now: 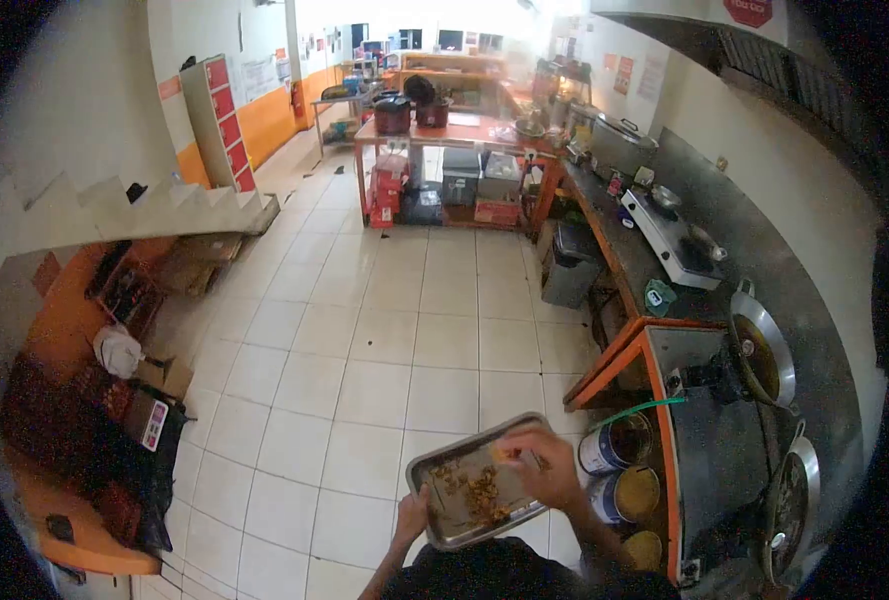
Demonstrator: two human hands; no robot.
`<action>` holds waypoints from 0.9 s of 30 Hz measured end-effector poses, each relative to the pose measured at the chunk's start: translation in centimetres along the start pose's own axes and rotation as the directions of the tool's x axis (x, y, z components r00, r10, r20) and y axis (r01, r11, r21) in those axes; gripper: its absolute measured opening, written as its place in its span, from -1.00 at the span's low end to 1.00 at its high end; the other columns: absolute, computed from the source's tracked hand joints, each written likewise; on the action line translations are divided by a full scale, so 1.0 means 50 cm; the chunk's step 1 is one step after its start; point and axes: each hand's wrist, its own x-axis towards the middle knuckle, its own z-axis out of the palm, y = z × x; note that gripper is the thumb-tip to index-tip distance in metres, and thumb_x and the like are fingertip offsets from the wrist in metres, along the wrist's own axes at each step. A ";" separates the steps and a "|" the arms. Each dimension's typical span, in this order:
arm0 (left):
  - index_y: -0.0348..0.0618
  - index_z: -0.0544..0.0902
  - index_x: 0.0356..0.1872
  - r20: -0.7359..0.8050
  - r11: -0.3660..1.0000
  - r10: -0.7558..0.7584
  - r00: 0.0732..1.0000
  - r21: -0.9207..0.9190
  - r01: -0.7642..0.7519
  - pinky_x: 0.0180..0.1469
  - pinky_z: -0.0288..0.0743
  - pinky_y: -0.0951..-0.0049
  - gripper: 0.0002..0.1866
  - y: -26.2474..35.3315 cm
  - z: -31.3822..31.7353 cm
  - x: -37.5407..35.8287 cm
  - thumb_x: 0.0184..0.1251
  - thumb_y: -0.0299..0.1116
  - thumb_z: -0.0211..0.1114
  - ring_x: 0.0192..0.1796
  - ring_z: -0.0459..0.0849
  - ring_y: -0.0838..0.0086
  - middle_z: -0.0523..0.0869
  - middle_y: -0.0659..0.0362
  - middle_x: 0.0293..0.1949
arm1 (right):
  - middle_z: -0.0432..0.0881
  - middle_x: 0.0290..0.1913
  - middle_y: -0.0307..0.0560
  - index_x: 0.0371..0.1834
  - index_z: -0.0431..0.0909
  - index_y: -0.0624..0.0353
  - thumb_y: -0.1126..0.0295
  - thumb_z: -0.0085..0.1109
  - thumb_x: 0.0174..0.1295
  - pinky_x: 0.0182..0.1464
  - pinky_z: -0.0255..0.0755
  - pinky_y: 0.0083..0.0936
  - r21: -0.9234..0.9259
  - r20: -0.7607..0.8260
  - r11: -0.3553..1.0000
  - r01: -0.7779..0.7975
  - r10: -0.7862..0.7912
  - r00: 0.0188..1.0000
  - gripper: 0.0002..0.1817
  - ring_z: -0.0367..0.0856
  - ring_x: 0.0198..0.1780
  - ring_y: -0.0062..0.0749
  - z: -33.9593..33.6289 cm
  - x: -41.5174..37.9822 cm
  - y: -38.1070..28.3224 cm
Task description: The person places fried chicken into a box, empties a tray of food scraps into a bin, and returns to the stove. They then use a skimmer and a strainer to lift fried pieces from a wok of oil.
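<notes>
A rectangular metal tray point(469, 521) is held up in front of my body, with brown, crumbly fried-looking food bits point(482, 492) scattered over its bottom. My left hand point(413, 517) is closed on the tray's left edge, thumb over the rim. Above the right part of the tray is my right hand point(546, 468), slightly blurred, its fingers pinched around a small orange-brown piece of food point(505, 455).
At my right stands a stove counter point(699, 450) with two large woks point(770, 345); several tins point(636, 494) sit beneath it. Further along are a white gas stove point(669, 240) and a grey bin point(570, 265). A box-laden shelf point(84, 555) lines the left. White floor tiles point(364, 340) stretch ahead.
</notes>
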 end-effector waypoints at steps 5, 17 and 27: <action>-0.43 0.55 -0.41 0.130 0.976 -0.162 0.978 -0.122 0.178 -0.29 0.34 0.08 -0.28 0.018 -0.008 0.010 0.24 0.21 -0.18 -0.31 0.54 -0.14 0.56 -0.28 -0.48 | 0.58 -0.33 -0.04 -0.28 0.54 0.24 0.60 0.15 -0.05 -0.30 0.44 -0.53 -0.099 -0.002 0.935 -0.341 0.343 0.939 -0.79 0.56 -0.36 -0.41 0.059 -0.178 0.082; -0.43 0.55 -0.41 0.249 1.000 0.000 0.968 -0.021 0.006 -0.33 0.34 0.09 -0.37 0.020 0.056 0.041 0.29 0.08 -0.16 -0.39 0.53 -0.08 0.54 -0.26 -0.51 | 0.56 -0.34 -0.02 -0.29 0.51 0.22 0.52 0.22 -0.02 -0.34 0.42 -0.53 0.126 -0.059 0.796 -0.592 0.602 0.796 -0.80 0.55 -0.38 -0.36 0.093 -0.249 0.074; -0.30 0.46 -0.47 0.447 0.938 -0.177 0.877 -0.192 0.287 -0.59 0.31 0.44 -0.43 0.112 0.100 0.065 0.23 0.14 0.02 -0.65 0.40 0.48 0.46 0.13 -0.65 | 0.51 -0.37 -0.02 -0.27 0.48 0.21 0.36 0.17 0.06 -0.21 0.36 -0.39 0.023 -0.338 0.713 -0.700 0.665 0.666 -0.79 0.50 -0.29 -0.22 0.044 -0.374 0.091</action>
